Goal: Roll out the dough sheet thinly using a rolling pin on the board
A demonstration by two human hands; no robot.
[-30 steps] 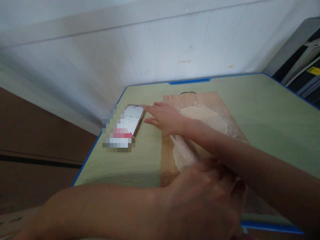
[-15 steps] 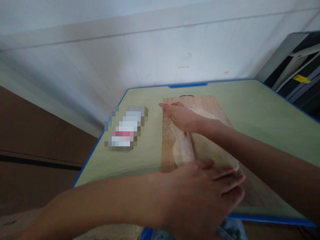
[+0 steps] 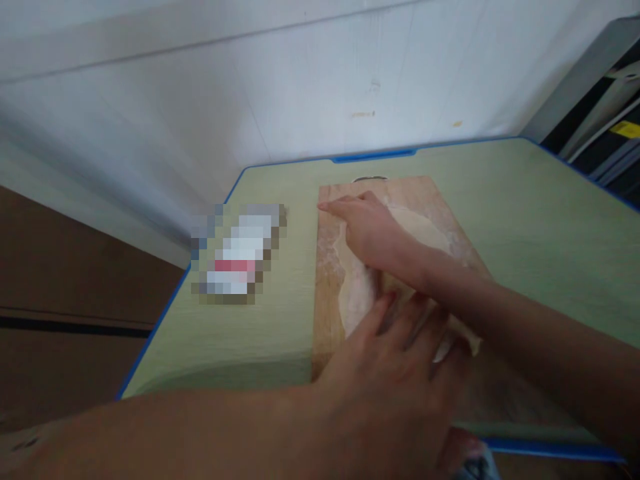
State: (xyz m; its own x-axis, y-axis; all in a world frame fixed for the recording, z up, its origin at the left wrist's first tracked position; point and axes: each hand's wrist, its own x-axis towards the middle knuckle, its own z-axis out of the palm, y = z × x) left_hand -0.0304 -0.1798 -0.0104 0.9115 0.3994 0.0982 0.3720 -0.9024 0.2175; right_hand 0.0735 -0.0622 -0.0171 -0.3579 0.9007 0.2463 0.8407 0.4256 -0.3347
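Observation:
A thin, irregular sheet of dough (image 3: 423, 227) lies on a floured wooden board (image 3: 327, 313). What looks like a flour-dusted rolling pin (image 3: 359, 288) lies on the dough, mostly covered by my hands. Near the board's far left part, my right hand (image 3: 373, 230) rests over the pin's far end with fingers stretched toward the left edge. My left hand (image 3: 400, 373) is spread above the near part of the dough, palm down and fingers apart. It hides the pin's near end, so I cannot tell whether it touches it.
The board sits on a pale green table (image 3: 550, 233) with blue edging. A blurred-out white and red object (image 3: 240, 250) lies left of the board. A white wall (image 3: 300, 100) stands behind. Dark items (image 3: 615, 133) lean at the right, with brown panels (image 3: 75, 267) at the left.
My left hand has turned so its fingers point forward instead of right, and it now covers more of the pin. My right hand stays near the far end. The view has shifted slightly.

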